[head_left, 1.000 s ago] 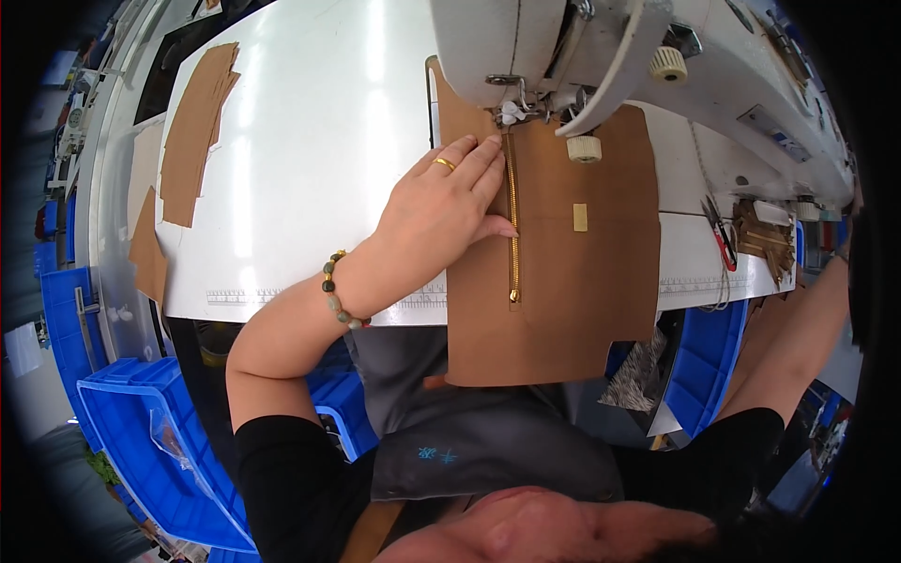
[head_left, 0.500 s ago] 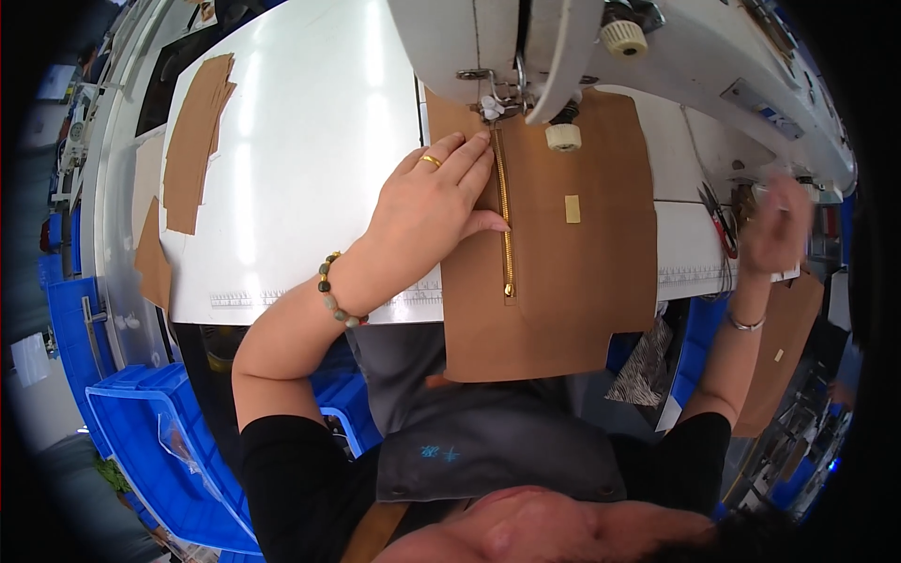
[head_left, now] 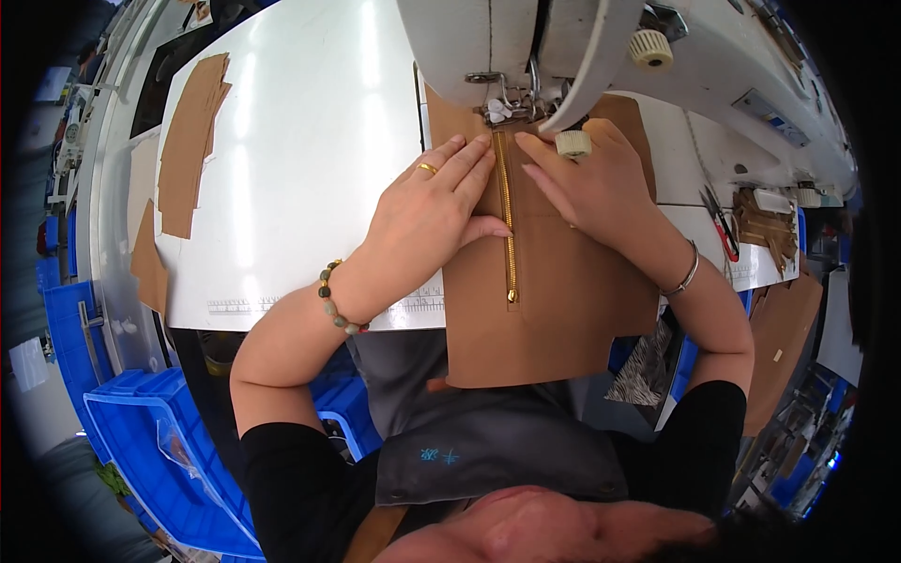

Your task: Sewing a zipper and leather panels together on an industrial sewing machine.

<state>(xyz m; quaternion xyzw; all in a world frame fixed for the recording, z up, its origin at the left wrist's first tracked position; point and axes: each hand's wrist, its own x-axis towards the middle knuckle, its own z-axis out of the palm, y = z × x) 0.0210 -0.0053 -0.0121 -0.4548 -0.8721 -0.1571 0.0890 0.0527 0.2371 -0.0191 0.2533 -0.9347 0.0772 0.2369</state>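
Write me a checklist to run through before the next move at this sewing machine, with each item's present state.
1. Left hand on the brown panel, left of the zipper: ok.
2. Right hand over the panel, right of the zipper: ok.
3. Left fingers well away from the presser foot: not ok; the tips lie close to it.
4. Scissors off the panel: ok, to its right.
5. Needle raised or lowered: cannot tell; too small to make out.

The panel (head_left: 563, 324) is brown, the zip (head_left: 511, 267) gold, the machine (head_left: 718, 80) white.
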